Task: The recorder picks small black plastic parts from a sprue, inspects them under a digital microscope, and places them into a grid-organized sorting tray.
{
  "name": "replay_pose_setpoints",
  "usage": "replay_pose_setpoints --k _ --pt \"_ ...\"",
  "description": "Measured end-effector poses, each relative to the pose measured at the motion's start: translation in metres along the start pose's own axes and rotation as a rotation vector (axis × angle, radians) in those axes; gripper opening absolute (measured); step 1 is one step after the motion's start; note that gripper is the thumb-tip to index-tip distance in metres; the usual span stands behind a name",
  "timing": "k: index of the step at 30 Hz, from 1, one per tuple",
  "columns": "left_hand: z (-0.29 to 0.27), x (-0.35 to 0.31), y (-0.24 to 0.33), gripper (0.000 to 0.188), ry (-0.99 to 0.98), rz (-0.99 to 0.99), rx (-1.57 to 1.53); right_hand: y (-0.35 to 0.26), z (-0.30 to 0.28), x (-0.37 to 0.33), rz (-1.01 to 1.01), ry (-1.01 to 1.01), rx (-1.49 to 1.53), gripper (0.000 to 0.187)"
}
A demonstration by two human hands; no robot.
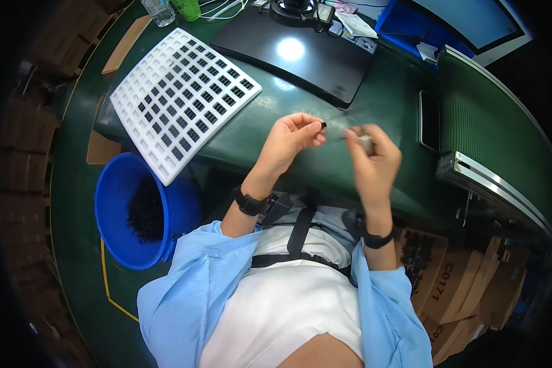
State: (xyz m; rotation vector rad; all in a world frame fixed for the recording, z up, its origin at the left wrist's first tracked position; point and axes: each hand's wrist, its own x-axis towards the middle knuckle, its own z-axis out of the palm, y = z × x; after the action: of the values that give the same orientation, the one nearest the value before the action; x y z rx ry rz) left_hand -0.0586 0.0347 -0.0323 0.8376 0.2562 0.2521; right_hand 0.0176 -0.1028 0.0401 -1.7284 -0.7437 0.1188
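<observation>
My left hand [293, 142] is over the green table [236, 156], its thumb and forefinger pinching a small black part [324, 125]. Just right of it, my right hand [374, 156] is closed and smeared by motion. A small pale thing [366, 144] shows between its fingers, too blurred to name. The hands are apart. To the left lies a white tray [165, 175] with rows of pockets. Many pockets hold small black pieces; those along its left and upper edges show white.
Below the tray stands a blue bucket [113, 208] with tangled black material inside. A black flat box [257, 46] with a lamp base [297, 12] lies at the back. Rightward are a phone [430, 119] and a green ribbed conveyor [484, 116]. Cardboard boxes [457, 288] sit lower right.
</observation>
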Motion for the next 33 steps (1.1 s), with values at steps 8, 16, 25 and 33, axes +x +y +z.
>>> replay_pose_setpoints --k 8,16,25,33 --pt "0.01 -0.001 0.003 0.015 0.168 0.269 0.186 -0.072 0.1 -0.043 -0.274 -0.583 0.347 0.032" --pt "0.022 -0.012 0.008 0.014 0.105 0.312 0.097 -0.02 0.011 -0.034 0.287 -0.194 0.345 0.022" --pt "0.039 -0.012 0.006 0.015 -0.06 0.333 0.1 0.005 -0.011 -0.025 0.277 -0.18 0.478 0.034" --pt "0.046 -0.002 0.0 0.014 -0.081 0.313 0.124 0.017 -0.019 -0.019 0.265 -0.197 0.569 0.033"
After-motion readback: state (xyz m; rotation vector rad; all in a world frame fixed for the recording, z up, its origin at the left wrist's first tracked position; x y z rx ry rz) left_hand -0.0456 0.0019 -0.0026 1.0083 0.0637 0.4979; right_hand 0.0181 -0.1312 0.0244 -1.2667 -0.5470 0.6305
